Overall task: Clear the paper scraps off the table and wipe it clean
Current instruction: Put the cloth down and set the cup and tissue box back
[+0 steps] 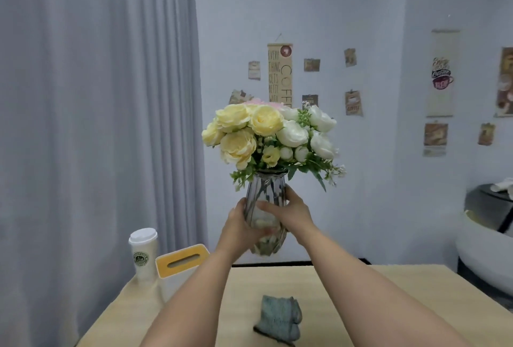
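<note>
The wooden table [416, 285] takes up the lower part of the room as I stand here, and everything else can be placed from it. Held up in the air above its far edge is a ribbed glass vase [266, 194] of yellow and white flowers [266, 135], upright. Both hands are clamped around its belly: the left hand [241, 228] cups the near left side and the right hand [293, 212] wraps the right side a little higher, with fingers showing through the glass. The vase's foot looks clear of the tabletop, though the left wrist covers part of it, so I can't be sure how far it is lifted.

At the table's far left corner stands a white tissue box [181, 263] with a yellow top, and just beyond it a lidded paper cup [143, 253].

The smallest item is the one that matters: a crumpled grey-blue cloth [279, 317] lies on the table near its front edge, below the raised vase and between the two forearms. Its long side runs roughly away from the person. It lies a touch closer to the right forearm, so I'd judge the right hand the handier one once the vase is set aside.

I see no paper scraps on the visible tabletop. The arms hide a good strip of it, and the near edge is cut off.
</note>
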Tool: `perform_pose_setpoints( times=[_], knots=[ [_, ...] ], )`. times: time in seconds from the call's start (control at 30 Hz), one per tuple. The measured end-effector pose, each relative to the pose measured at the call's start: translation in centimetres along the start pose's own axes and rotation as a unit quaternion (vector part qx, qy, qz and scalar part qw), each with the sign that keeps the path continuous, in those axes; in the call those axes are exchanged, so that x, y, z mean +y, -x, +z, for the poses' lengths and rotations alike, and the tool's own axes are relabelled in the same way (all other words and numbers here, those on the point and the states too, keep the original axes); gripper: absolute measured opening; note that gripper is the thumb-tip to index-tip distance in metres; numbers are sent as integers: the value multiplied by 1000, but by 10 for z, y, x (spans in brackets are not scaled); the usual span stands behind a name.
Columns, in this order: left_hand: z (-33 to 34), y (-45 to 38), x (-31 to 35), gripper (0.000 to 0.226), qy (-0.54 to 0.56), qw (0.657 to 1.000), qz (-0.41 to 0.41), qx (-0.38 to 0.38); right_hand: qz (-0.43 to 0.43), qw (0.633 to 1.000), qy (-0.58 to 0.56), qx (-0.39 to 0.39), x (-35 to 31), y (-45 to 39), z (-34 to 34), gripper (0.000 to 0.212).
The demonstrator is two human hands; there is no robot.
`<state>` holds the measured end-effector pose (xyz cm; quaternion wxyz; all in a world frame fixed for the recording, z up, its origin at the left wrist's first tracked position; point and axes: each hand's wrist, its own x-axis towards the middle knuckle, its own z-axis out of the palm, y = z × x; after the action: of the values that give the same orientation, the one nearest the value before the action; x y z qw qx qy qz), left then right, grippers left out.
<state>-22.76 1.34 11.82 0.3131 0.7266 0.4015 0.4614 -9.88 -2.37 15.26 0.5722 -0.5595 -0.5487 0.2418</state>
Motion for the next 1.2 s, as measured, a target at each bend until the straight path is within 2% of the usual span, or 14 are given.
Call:
perform_pose_setpoints(
  times=[0.23, 0.4, 0.57, 0.77, 0.93, 1.2],
  knots=[
    [125, 2, 83, 59, 24, 995, 44, -87, 15, 997, -3, 74, 16, 16, -152, 58],
    [231, 0, 89, 59, 51, 986, 37, -155, 61, 989, 16, 132, 70, 33, -239, 53],
    [327, 14, 69, 59, 71, 974, 17, -213, 115, 978, 46, 168, 143, 50, -295, 47],
    [413, 29, 22, 67, 89, 964, -28, -248, 176, 961, 80, 195, 224, 65, -330, 52],
    [451, 36, -6, 64, 83, 967, -36, -239, 204, 955, 80, 199, 267, 66, -340, 77],
    [478, 41, -27, 74, 95, 963, -48, -249, 211, 953, 74, 206, 307, 68, -349, 56]
  ],
)
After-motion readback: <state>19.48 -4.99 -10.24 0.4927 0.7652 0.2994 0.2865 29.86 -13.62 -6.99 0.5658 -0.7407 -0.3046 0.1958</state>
